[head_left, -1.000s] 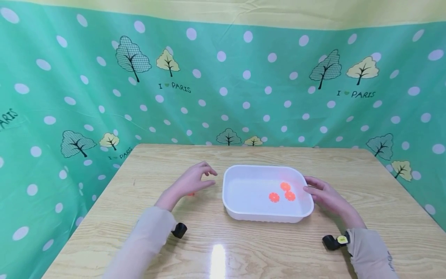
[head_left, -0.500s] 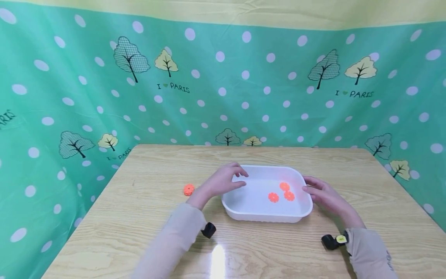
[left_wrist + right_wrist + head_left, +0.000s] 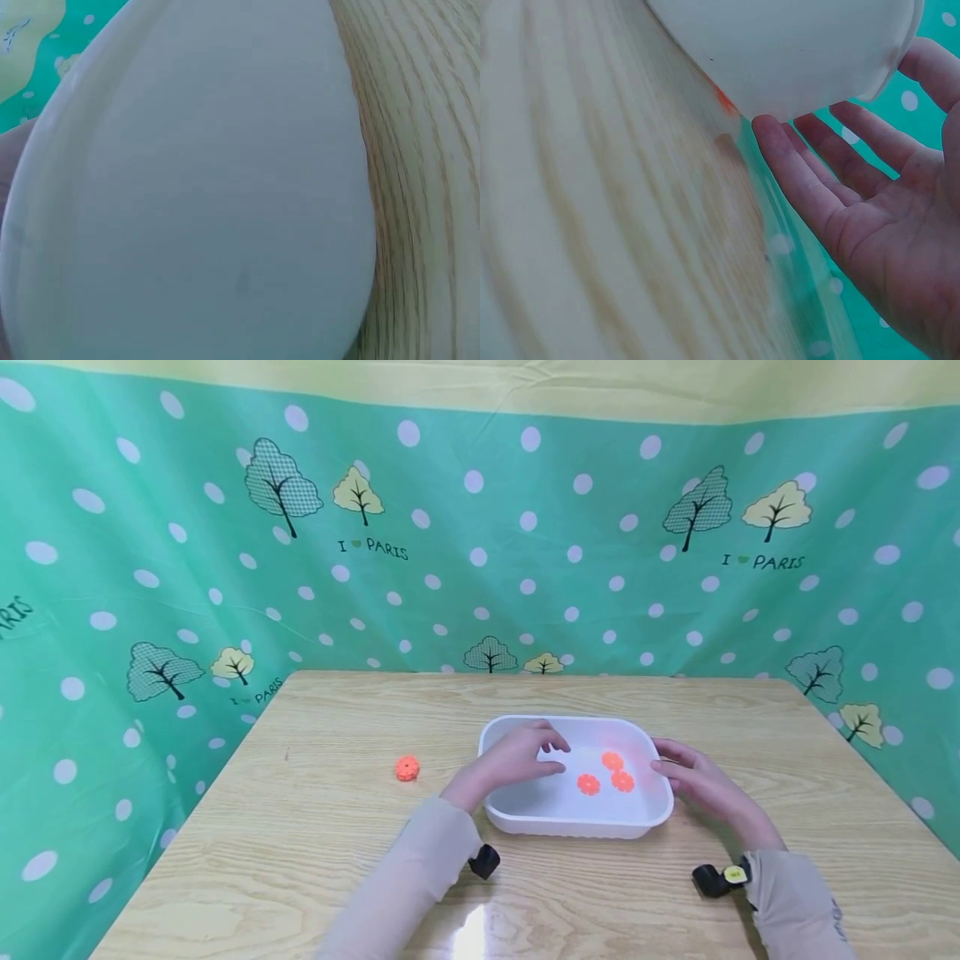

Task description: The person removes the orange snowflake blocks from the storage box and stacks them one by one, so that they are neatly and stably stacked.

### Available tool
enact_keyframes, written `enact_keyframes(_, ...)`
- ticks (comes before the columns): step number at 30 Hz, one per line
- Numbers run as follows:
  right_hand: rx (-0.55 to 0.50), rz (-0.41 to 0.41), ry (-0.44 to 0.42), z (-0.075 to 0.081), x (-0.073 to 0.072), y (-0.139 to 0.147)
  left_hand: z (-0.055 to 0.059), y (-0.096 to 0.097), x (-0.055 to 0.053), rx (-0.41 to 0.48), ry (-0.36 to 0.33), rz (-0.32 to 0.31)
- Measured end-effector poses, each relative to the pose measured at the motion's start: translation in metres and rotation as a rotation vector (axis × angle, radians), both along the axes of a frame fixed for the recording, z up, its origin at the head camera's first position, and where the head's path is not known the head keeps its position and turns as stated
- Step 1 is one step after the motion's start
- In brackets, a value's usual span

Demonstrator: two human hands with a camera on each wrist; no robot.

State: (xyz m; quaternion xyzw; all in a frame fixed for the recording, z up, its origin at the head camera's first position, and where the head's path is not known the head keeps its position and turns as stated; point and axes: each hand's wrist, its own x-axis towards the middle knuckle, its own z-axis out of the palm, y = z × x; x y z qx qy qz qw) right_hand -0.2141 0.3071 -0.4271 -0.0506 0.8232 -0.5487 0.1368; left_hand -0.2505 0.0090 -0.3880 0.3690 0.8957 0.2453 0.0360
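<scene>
A white plastic basin [image 3: 517, 817] stands on the table with several orange notched discs, among them a disc [image 3: 588, 785] on its floor towards the right. My left hand [image 3: 517, 758] is over the left half of the basin, fingers loosely bent, thumb and fingertips apart, nothing visible between them. In the left wrist view the basin's outer wall [image 3: 225, 180] hides nearly all of this hand. My right hand [image 3: 697, 777] holds the basin's right end, its thumb at the rim and its fingers [image 3: 802, 165] against the outer wall.
Left of the basin, an orange notched piece [image 3: 407, 768], seemingly stacked discs, lies on the wooden table [image 3: 315, 827]. A green dotted curtain [image 3: 450, 527] hangs behind and along the left side. Black wrist cameras sit below both hands.
My left hand has travelled right, from beside the basin to above its inside, uncovering the orange piece on the table. My right hand has stayed at the basin's right end.
</scene>
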Motion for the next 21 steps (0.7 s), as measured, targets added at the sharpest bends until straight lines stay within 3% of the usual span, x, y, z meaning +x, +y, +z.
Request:
enact_keyframes(13, 0.0, -0.007, 0.008, 0.0, 0.0, 0.002, -0.001, 0.029, -0.004, -0.064, -0.049, -0.027)
enact_keyframes(21, -0.016, 0.0, 0.0, 0.001, 0.0, 0.001, -0.012, 0.035, -0.005, -0.088, -0.134, -0.049)
